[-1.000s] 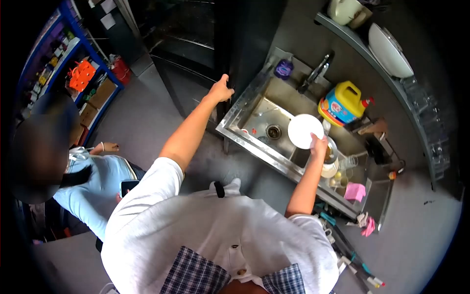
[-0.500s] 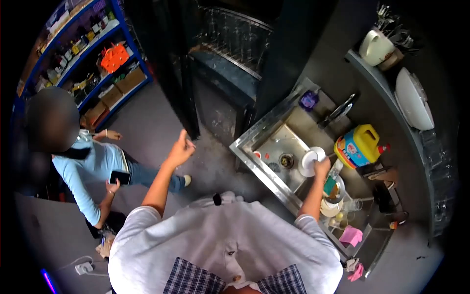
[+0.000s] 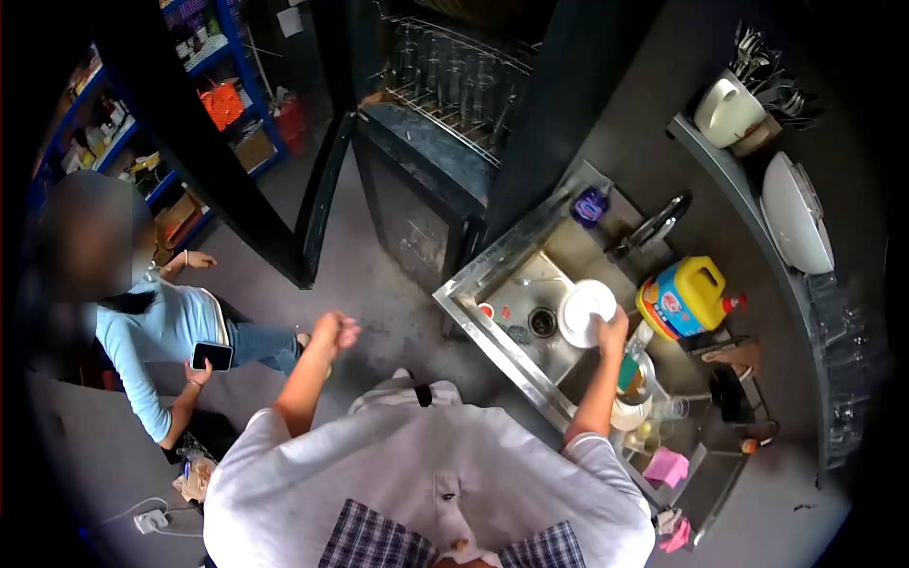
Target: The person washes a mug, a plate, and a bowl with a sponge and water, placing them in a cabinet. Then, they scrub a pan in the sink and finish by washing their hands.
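My right hand [image 3: 613, 331] grips the edge of a white plate [image 3: 578, 308], which is over the steel sink [image 3: 507, 336] near the drain. It looks like a small stack, though I cannot count the plates. My left hand [image 3: 335, 331] is in the air in front of my body, holding nothing, its fingers loosely bent and slightly blurred. Beyond it, a black-framed cabinet door [image 3: 305, 270] stands swung out to the left. Inside the dark cabinet, rows of glasses [image 3: 454, 80] stand on a wire rack.
By the sink are a yellow detergent jug [image 3: 686, 298], a purple bottle [image 3: 589, 206], a faucet [image 3: 663, 222], piled dishes [image 3: 634, 407] and a pink cloth [image 3: 666, 468]. At left, a person in light blue [image 3: 156, 331] holds a phone [image 3: 212, 356] near blue shelves [image 3: 123, 142].
The cabinet door has swung further left, widening the opening. My left hand has come away from it, down toward my body. My right hand still holds the plate, now tilted more face-up.
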A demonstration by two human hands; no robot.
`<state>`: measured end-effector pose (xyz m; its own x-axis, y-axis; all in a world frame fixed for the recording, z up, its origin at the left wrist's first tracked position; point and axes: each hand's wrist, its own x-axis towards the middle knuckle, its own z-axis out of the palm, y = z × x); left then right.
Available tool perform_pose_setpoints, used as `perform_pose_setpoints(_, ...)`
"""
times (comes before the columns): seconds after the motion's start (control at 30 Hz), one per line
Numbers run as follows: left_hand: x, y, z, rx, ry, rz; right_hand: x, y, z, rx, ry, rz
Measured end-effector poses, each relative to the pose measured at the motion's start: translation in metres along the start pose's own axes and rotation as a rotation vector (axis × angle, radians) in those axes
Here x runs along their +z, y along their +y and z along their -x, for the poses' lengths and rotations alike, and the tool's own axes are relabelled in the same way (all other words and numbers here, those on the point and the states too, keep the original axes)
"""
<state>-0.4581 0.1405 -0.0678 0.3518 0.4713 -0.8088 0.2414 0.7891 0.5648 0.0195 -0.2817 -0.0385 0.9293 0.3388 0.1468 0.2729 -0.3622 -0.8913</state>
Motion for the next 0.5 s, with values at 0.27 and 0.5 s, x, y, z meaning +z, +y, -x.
perform_pose_setpoints(0.27,0.232,0.110,0.057,-0.413,-1.246,-0.293,0.066,-0.291,0.004,-0.471,-0.615,-0.090)
perform_pose_setpoints(0.5,0.253,0.222,0.054,0.207,-1.365,0.183,0.133,-0.430,-0.046,-1.092,-0.625,0.271)
